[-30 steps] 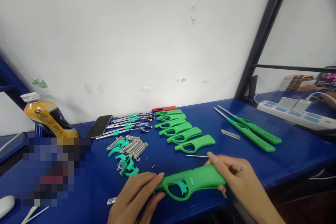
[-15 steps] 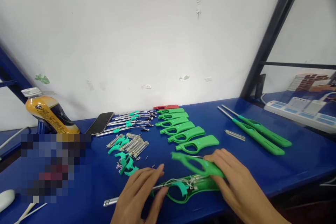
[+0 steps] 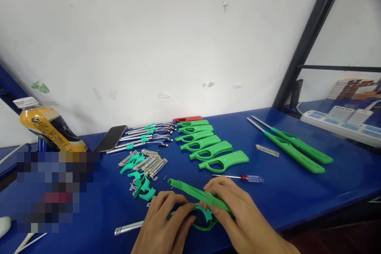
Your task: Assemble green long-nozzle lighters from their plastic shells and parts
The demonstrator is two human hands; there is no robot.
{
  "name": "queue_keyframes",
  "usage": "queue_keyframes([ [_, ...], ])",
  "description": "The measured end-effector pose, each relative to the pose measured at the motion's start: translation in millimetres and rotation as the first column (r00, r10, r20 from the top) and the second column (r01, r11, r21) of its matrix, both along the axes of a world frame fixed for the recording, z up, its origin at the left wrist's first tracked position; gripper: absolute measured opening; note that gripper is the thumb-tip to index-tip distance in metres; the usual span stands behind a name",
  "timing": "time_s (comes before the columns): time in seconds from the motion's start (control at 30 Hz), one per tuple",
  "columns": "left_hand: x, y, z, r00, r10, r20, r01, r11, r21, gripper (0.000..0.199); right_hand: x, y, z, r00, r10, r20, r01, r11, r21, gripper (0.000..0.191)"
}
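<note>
Holding: one green upper shell half point(image 3: 193, 193), tilted, pinched between thumb and fingers of the right hand point(image 3: 238, 214).
Left hand point(image 3: 166, 220): one, grip narrow, thumb and fingers closed about the neck of one green lower shell half point(image 3: 204, 228), which lies under the upper one. In its loop, one teal trigger point(image 3: 207, 215); from its neck, one metal tube point(image 3: 128, 228) pointing left.

Just beyond the hands: one screwdriver point(image 3: 251, 178), red and purple handle, flat on the blue tabletop point(image 3: 178, 164).
Farther back, in a row: six green shells point(image 3: 233, 158) and one red shell point(image 3: 190, 119), the red nearest the wall point(image 3: 149, 47).
Left of the row: one pile of teal triggers point(image 3: 147, 194) and clear cartridges point(image 3: 157, 166), overlapping, exact number not legible; behind it, several metal rods point(image 3: 120, 149) with teal clips and wires, at least four.
Right of the row: one clear cartridge lying singly; beyond it, two long-necked green lighters point(image 3: 297, 154), side by side.

Outer items: one phone point(image 3: 111, 138); one yellow-labelled bottle point(image 3: 49, 129), leaning, white cap; one white power strip point(image 3: 342, 127), far right.
</note>
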State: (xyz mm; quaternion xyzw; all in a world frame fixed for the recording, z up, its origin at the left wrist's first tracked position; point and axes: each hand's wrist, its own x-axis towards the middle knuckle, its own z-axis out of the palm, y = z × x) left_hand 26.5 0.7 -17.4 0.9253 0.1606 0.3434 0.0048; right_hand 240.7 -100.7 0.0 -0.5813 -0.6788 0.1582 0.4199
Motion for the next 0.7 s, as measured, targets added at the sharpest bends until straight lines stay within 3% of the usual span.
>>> queue_keyframes([
  [0.4,1.1,-2.9,-2.3,1.000,-0.015,0.020,0.016,0.999,-0.049,0.020,-1.0,2.9,0.4,1.000,-0.007,-0.024,0.006,0.999,-0.045,0.029],
  [0.7,1.3,-4.8,-0.2,1.000,-0.012,0.014,0.013,0.996,-0.086,0.020,-0.8,1.8,-5.2,0.999,-0.020,-0.042,0.020,1.000,-0.001,0.024],
])
